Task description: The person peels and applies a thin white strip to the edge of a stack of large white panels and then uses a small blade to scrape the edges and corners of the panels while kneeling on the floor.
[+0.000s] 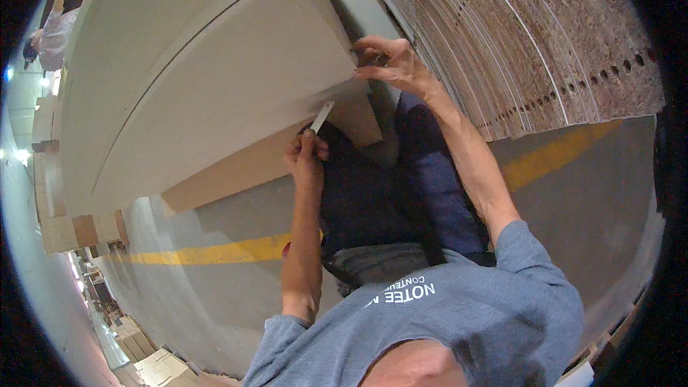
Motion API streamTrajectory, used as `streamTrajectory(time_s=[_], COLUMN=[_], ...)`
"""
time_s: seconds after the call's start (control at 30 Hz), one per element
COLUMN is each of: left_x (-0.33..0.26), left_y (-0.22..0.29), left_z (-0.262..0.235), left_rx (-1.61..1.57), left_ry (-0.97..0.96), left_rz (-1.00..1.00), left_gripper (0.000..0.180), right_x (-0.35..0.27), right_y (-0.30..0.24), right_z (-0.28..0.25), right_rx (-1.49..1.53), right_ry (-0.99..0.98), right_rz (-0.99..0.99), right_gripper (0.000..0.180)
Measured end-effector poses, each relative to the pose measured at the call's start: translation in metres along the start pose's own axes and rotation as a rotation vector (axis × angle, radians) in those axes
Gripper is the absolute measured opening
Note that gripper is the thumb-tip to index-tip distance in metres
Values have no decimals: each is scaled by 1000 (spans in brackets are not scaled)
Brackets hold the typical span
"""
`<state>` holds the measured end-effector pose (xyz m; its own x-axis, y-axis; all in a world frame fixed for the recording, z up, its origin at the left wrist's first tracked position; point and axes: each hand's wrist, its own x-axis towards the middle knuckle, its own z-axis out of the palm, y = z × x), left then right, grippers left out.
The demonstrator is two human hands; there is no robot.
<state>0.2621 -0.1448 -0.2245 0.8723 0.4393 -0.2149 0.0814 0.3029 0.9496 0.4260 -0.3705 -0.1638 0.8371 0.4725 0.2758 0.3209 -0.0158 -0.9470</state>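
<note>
panel, pale and broad, lies on a stack over the floor; it looks stiff and heavy, best gripped at the edges. left hand clenches a white tool against its edge, right hand pinches the corner.

panel cream-white | stacked boards speckled brown | floor stripe yellow | shirt grey-blue

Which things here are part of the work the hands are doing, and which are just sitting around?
In use:
- left hand gripping a small white tool
- right hand steadying the pale panel

Lying about:
- stack of chipboard panels, edges drilled with holes
- cardboard boxes
- yellow floor line
</note>
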Motion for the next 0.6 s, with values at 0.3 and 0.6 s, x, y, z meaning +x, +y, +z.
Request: streamTrajectory(time_s=[0.3, 0.6], left_x=[-2, -9], left_y=[0, 9], left_z=[-6, 8], left_rx=[-52, -60], left_ry=[-59, 25], left_rz=[-11, -4], left_gripper=[26, 26], right_x=[0, 12], right_y=[-31, -17], right_z=[18, 12], right_rx=[-209, 298], right_ry=[283, 89], right_rz=[-332, -82], right_gripper=[62, 54])
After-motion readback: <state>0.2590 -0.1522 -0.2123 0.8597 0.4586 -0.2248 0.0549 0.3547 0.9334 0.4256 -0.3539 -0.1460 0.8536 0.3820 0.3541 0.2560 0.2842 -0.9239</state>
